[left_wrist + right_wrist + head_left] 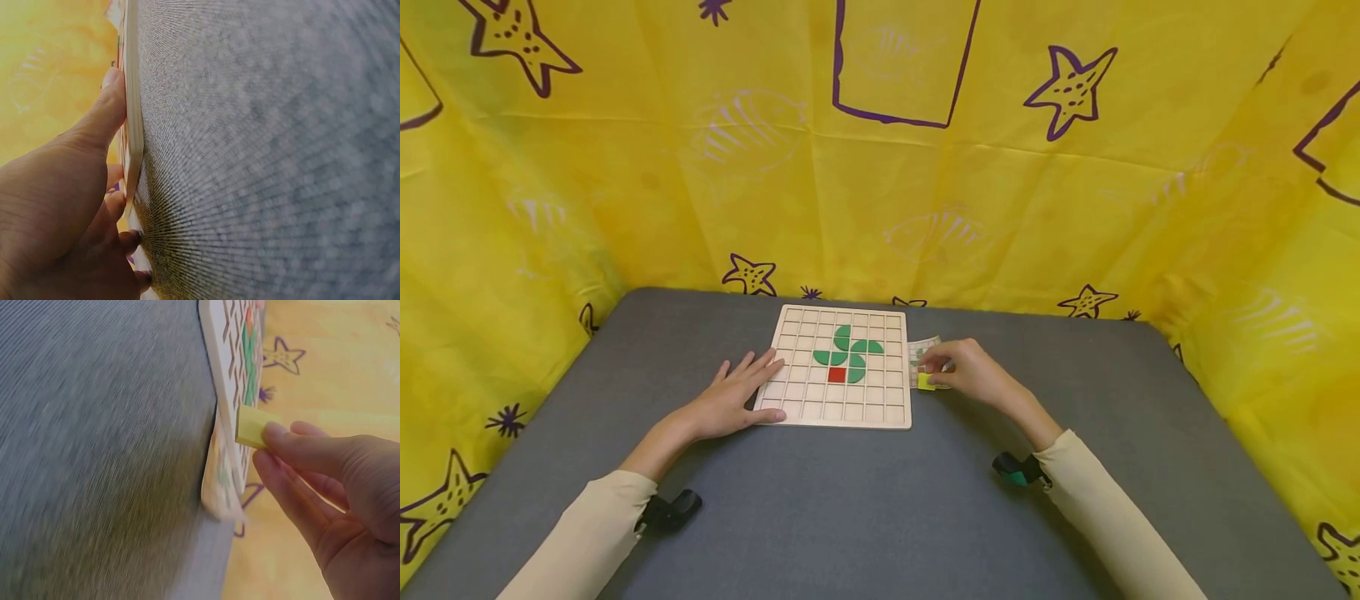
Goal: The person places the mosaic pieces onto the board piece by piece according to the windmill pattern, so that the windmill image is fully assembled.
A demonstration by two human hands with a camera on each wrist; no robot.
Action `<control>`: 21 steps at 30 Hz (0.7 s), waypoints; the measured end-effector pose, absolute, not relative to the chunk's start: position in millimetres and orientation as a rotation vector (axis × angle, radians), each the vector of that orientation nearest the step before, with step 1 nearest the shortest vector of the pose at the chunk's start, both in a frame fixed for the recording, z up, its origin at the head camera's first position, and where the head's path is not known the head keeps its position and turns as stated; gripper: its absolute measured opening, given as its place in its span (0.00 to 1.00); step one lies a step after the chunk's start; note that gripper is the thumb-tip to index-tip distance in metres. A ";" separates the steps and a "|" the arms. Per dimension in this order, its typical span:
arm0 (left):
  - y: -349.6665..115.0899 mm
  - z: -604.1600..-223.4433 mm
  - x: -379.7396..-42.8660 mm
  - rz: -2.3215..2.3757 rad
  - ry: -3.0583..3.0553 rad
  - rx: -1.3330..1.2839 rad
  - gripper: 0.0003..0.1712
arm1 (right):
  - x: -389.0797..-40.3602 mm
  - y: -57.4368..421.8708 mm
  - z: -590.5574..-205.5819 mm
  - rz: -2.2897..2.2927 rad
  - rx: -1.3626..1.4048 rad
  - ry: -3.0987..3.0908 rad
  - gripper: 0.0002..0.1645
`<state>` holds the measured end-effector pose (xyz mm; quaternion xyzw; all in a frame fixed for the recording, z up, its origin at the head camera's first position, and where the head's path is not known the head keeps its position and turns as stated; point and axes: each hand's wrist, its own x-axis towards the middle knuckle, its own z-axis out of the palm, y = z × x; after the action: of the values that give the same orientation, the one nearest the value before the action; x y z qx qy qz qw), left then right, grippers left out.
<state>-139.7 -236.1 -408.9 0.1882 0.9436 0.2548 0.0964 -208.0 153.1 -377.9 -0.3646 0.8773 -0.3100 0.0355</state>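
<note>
A wooden grid board (793,398) lies on the grey table, with several green quarter-circle tiles (855,367) in a pinwheel and one red square tile (837,375) set in its squares. My left hand (733,398) rests at the board's left edge, fingers spread, the thumb and some fingertips on its frame. Between thumb and fingers my right hand (972,372) pinches a yellow square tile (251,427), held just right of the board. Beneath that hand, a printed pattern card (914,379) lies against the board's right edge, partly hidden by the hand and tile.
The grey table (865,517) stretches around the board on all sides. A yellow cloth (880,175) printed with starfish and fish hangs behind the table and along both sides. Dark wrist-worn devices (673,508) sit at both sleeve cuffs.
</note>
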 end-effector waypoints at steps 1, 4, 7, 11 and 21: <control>-236.3 -408.9 -139.5 0.754 2.797 0.557 0.53 | -208.6 150.2 -378.0 -0.963 -1.124 2.692 0.14; -236.8 -408.8 -139.6 0.755 2.800 0.559 0.52 | -211.0 142.0 -378.7 -0.986 -1.152 2.683 0.14; -236.9 -408.8 -140.1 0.750 2.798 0.559 0.52 | -212.6 134.3 -378.5 -0.992 -1.144 2.691 0.15; -236.3 -408.9 -140.3 0.751 2.793 0.569 0.52 | -213.8 123.3 -376.9 -0.986 -1.135 2.691 0.15; -236.2 -409.5 -138.9 0.759 2.795 0.556 0.52 | -211.2 94.5 -381.0 -1.013 -1.190 2.635 0.14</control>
<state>-138.9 -236.2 -409.5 0.1877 0.9433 0.2563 0.0961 -211.2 94.5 -381.0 -0.3881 0.8595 -0.3302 0.0390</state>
